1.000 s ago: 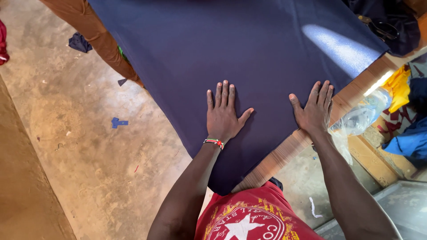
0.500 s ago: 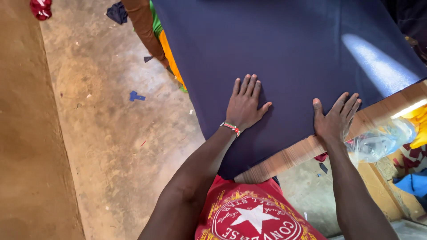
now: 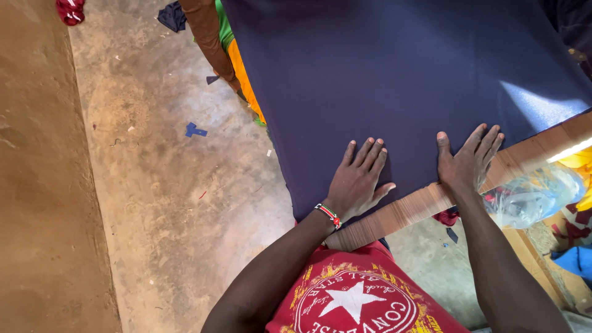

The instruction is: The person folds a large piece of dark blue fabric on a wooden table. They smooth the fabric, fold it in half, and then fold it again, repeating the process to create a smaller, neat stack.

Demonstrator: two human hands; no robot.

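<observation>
hands flat on cloth: the left hand (image 3: 357, 182) lies palm down on a dark navy fabric (image 3: 401, 80), fingers straight and close together, thumb angled out toward the right hand, gripping nothing. a beaded red, white and green bracelet (image 3: 328, 216) sits on its wrist. the right hand (image 3: 467, 163) also presses palm down on the same fabric, fingers spread apart, its heel at the fabric's near edge, closed around nothing.

the navy fabric stretches far ahead of both hands and to either side, lying smooth over a wooden table whose bare edge (image 3: 401, 213) shows just behind the palms, between the hands and the person's red shirt (image 3: 357, 296). a patch of sunlight (image 3: 536, 108) falls on the cloth ahead and to the right of the right hand.

just right of the right wrist a clear plastic bottle (image 3: 530, 197) lies below the table edge. ahead and left of the left hand, orange and green cloth (image 3: 243, 74) hangs beside the fabric. farther left, a small blue scrap (image 3: 195, 130) lies on the concrete floor (image 3: 166, 203).
</observation>
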